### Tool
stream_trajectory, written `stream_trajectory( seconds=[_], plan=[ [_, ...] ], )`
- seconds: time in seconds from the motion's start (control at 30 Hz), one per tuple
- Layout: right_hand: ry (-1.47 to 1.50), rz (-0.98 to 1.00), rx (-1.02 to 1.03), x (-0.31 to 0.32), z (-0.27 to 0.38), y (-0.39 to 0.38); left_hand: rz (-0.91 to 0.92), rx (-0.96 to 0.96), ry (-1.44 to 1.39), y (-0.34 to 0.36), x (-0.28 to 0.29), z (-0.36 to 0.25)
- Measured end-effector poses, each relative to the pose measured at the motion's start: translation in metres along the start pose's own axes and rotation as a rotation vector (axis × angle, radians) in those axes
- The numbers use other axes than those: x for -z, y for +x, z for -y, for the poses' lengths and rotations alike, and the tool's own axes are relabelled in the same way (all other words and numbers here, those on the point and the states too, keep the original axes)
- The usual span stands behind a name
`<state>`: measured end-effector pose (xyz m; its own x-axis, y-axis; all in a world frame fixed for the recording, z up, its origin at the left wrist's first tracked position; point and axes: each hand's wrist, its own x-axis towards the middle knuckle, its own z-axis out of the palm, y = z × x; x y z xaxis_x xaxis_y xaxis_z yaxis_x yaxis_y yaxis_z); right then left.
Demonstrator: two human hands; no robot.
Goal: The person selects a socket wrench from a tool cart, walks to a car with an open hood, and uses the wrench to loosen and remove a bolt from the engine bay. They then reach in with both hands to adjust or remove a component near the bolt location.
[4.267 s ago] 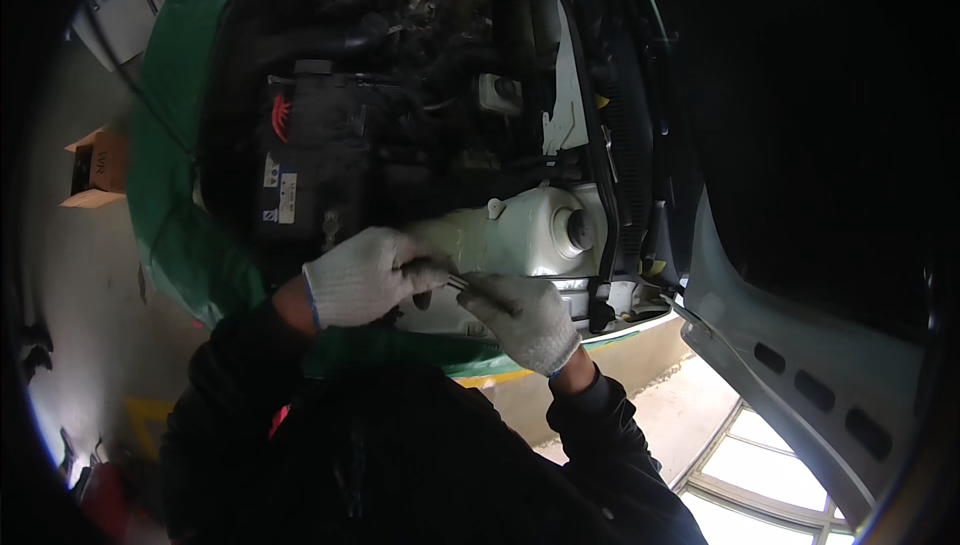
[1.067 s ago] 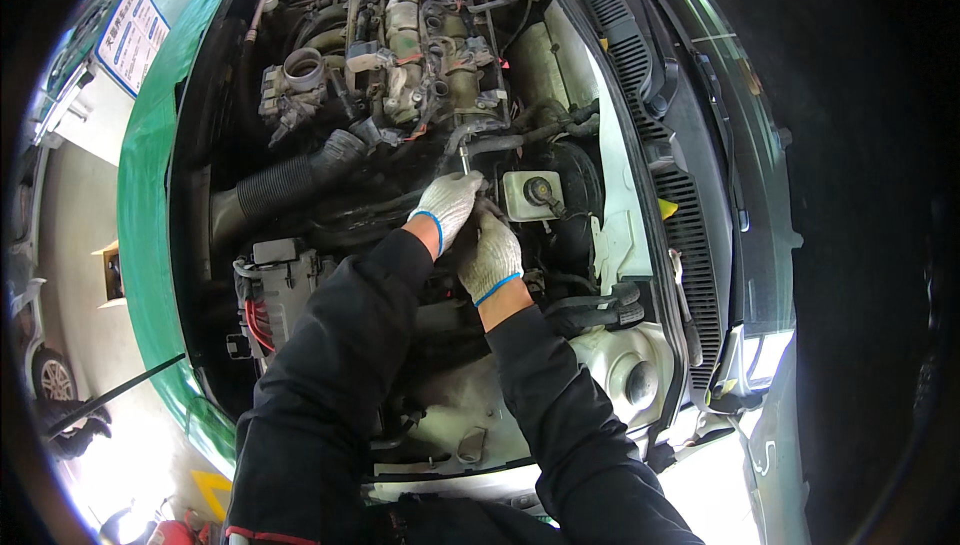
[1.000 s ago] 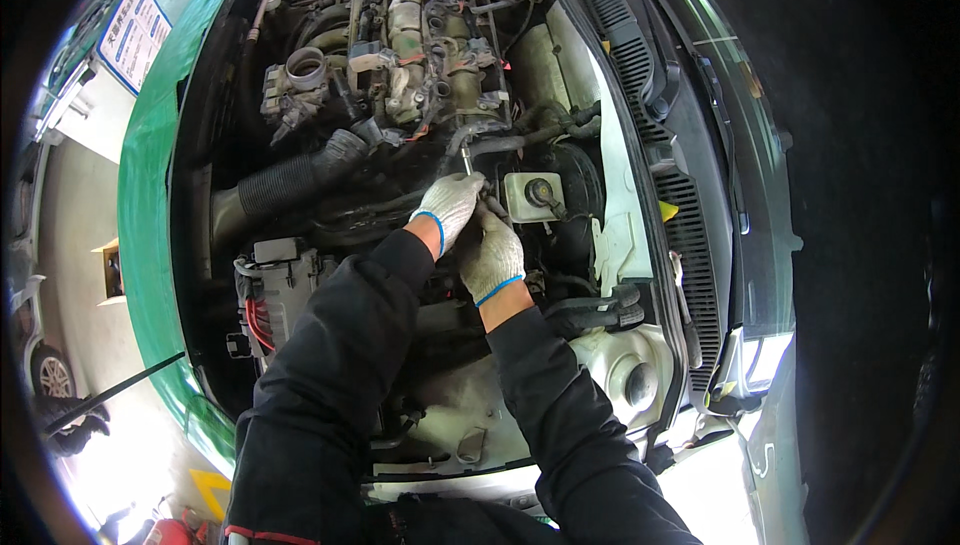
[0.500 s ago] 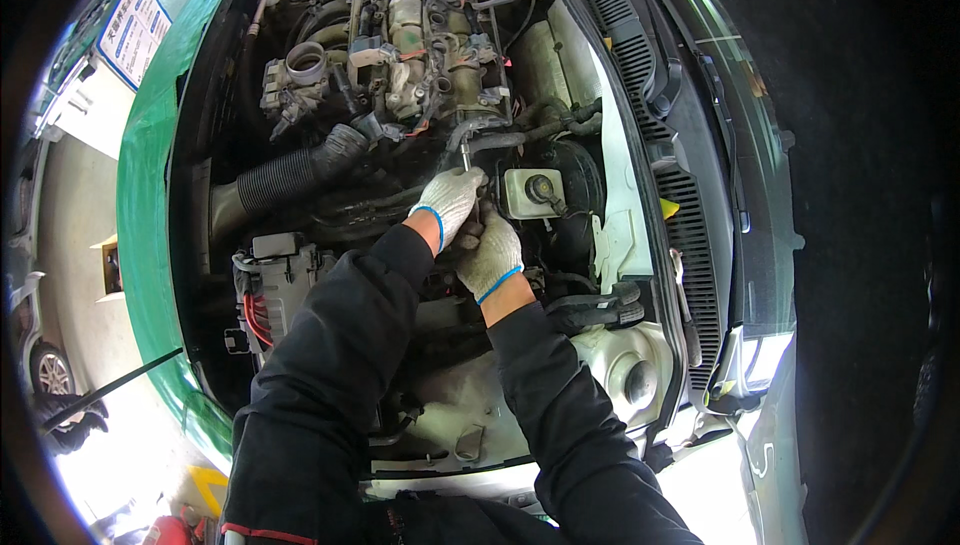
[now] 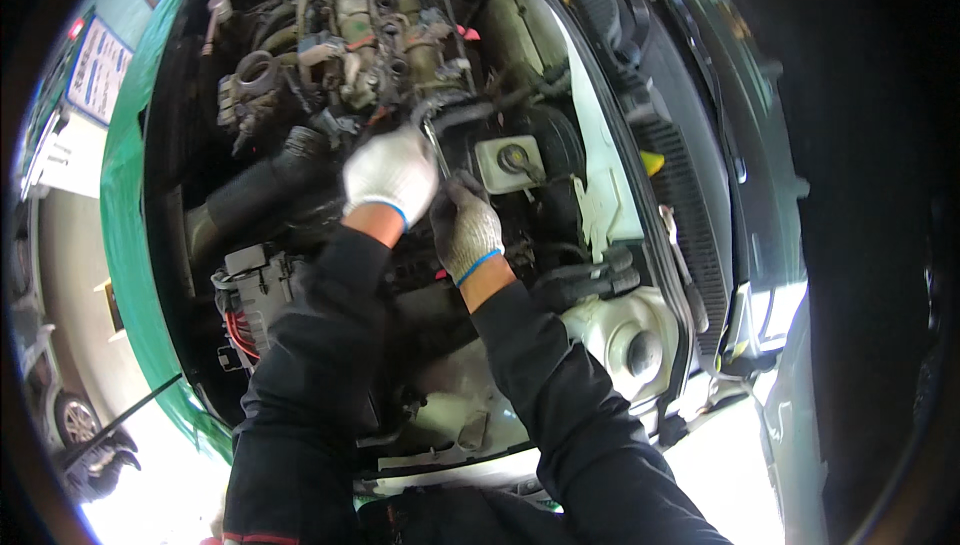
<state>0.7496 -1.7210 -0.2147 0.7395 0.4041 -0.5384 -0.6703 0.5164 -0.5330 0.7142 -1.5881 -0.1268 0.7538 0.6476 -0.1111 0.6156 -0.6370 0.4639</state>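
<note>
My right hand [image 5: 468, 227], in a knitted white work glove with dark fingertips, is closed at the lower end of a slim, shiny metal rod [image 5: 436, 148], apparently a socket extension. Its upper end meets the hose area at the near end of the engine [image 5: 375, 40]. What lies inside the right fingers is hidden. Just left of the rod, my left hand [image 5: 388, 173], also gloved, is smeared by motion, so its fingers cannot be read. Right of the rod sits a pale fluid reservoir [image 5: 492, 167] with a black round cap.
A ribbed black intake hose [image 5: 250, 185] runs left of my hands. Nearer are a grey fuse box [image 5: 265, 290] with red wires and the pale strut tower [image 5: 595, 330]. Green sheeting [image 5: 130, 235] covers the car's left edge; a black windscreen cowl [image 5: 665, 175] borders the right.
My left hand has come off the rod to the left and is blurred. More of the metal rod now shows. The whole view has shifted, with the engine higher and further left.
</note>
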Motion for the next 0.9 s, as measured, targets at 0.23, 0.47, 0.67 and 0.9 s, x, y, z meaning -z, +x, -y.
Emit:
stream_trajectory(
  seconds=[0.23,0.47,0.67,0.9],
  plan=[
    [0.111,-0.131,-0.297,-0.025,0.011,-0.025,0.11,-0.168,-0.54,0.067,-0.016,0.037],
    [0.102,-0.196,-0.15,-0.038,0.012,-0.034,0.239,0.059,-0.989,0.058,-0.013,0.042],
    [-0.031,-0.188,-0.127,-0.037,0.008,-0.036,0.252,0.19,-1.138,0.053,-0.009,0.036],
    [0.142,-0.173,-0.318,-0.033,0.012,-0.036,0.291,0.25,-1.296,0.054,-0.008,0.036]
  ],
)
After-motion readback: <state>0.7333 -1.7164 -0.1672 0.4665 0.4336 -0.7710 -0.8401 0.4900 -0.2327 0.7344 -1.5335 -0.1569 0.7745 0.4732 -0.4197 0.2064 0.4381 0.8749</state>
